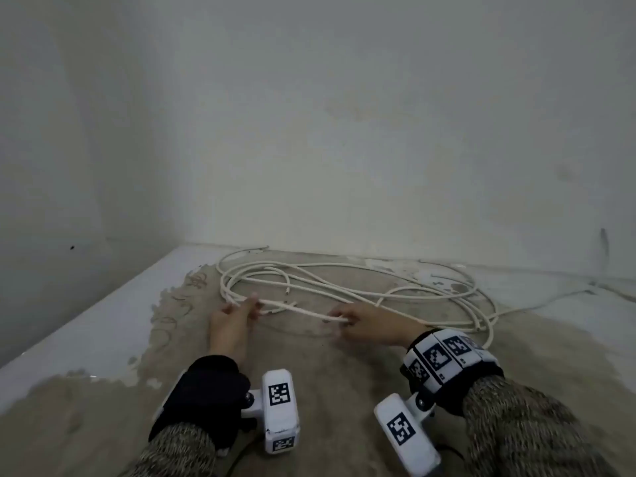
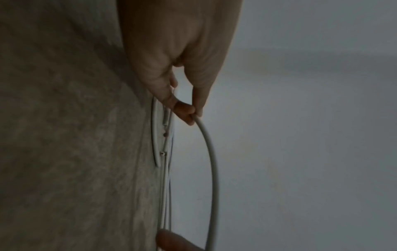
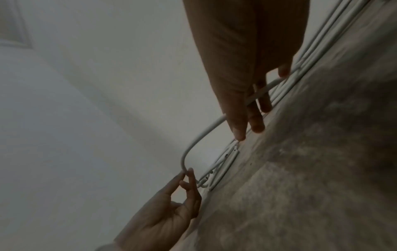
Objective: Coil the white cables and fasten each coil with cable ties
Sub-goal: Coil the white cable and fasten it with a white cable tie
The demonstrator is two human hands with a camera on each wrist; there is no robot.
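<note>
Head view puts my left hand (image 1: 231, 321) at about 9 o'clock of the tangle of white cables (image 1: 361, 290), thumb and fingertips pinching one strand just where it leaves the loops. My right hand (image 1: 364, 323) sits near 6 o'clock of the pile, fingers hooked loosely round the same raised strand (image 1: 299, 309), which runs taut between both hands above the worn beige floor (image 1: 327, 390). The rest of the cable lies in slack, overlapping loops on that floor, reaching back toward the pale wall (image 1: 344, 132) at 12 o'clock; one thin end trails off toward 3 o'clock and fades into the grime, so I cannot follow it.

From the left wrist camera the pinch is plain: thumb against forefinger on the strand (image 2: 211, 152), which bows away toward 5 o'clock and is cut off at the lower edge. Other strands beside it are dim and merge together.

From the right wrist camera my fingers (image 3: 238, 122) point down with the strand threaded between them, but the picture is too dark to tell how firmly they grip. I see no cable ties that I can make out, and each forearm is hidden by a sleeve (image 1: 516, 425) and the wrist camera mounts (image 1: 280, 407).
</note>
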